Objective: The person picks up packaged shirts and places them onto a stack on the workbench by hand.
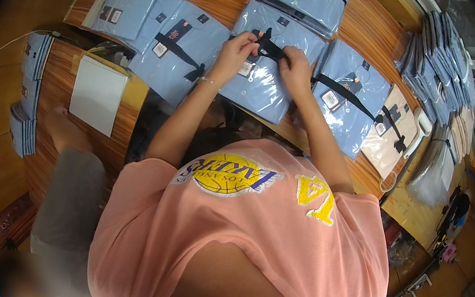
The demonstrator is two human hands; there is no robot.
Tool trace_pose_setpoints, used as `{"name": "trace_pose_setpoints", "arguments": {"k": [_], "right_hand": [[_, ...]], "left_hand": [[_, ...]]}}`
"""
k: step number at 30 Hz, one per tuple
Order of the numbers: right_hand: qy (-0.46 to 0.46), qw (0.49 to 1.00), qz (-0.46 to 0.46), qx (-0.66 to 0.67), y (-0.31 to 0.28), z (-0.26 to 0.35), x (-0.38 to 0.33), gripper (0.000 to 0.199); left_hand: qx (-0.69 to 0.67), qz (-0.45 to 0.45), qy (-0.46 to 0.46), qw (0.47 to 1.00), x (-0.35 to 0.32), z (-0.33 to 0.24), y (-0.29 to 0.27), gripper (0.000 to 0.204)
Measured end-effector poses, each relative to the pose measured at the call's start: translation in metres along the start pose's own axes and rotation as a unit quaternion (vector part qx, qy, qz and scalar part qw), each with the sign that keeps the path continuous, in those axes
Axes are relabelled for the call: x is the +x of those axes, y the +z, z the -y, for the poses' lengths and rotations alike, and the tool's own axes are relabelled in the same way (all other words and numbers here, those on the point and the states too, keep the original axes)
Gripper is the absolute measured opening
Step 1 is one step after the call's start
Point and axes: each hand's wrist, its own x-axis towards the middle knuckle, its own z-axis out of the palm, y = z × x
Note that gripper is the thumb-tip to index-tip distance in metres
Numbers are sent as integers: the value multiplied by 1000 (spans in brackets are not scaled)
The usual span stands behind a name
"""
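Note:
In front of me lies a bundle of folded light-blue shirts [266,95] in clear plastic bags, each with a dark neck label and hang tag. A black fabric strip [271,49] crosses the top of the bundle, bunched near its middle. My left hand [236,51] pinches the strip's left part, its fingertips close to the bunched spot. Opposite it, my right hand [296,68] has its fingers closed on the strip's right part. Tied blue shirt bundles lie on both sides, one at the left [178,49] and another at the right [347,100].
More bagged blue shirts [306,3] sit at the far edge. A beige shirt bundle [381,138], a white tag-gun-like tool [419,131] and piled blue shirts [444,62] are at right. At left, another person's hand [59,123] is near a white board [98,92] and shirt stacks [29,95].

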Motion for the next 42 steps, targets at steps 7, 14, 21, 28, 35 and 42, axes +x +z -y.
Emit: {"name": "trace_pose_setpoints", "arguments": {"k": [7,14,21,28,35,42], "right_hand": [[-24,993,114,-4,-21,42,42,11],[46,944,192,264,-25,67,108,16],[-79,979,184,-47,-24,32,13,21],[41,982,151,103,-31,23,27,15],[-91,987,133,-8,-8,10,52,15],[-7,977,213,-17,-29,13,36,12]], "left_hand": [[138,69,31,988,0,-10,1,17],[205,22,104,973,-6,11,7,22],[146,62,34,987,-7,0,3,18],[91,135,21,986,-3,2,-4,19],[101,92,5,991,4,7,-4,17],[-14,105,-52,993,16,7,-5,23]]}}
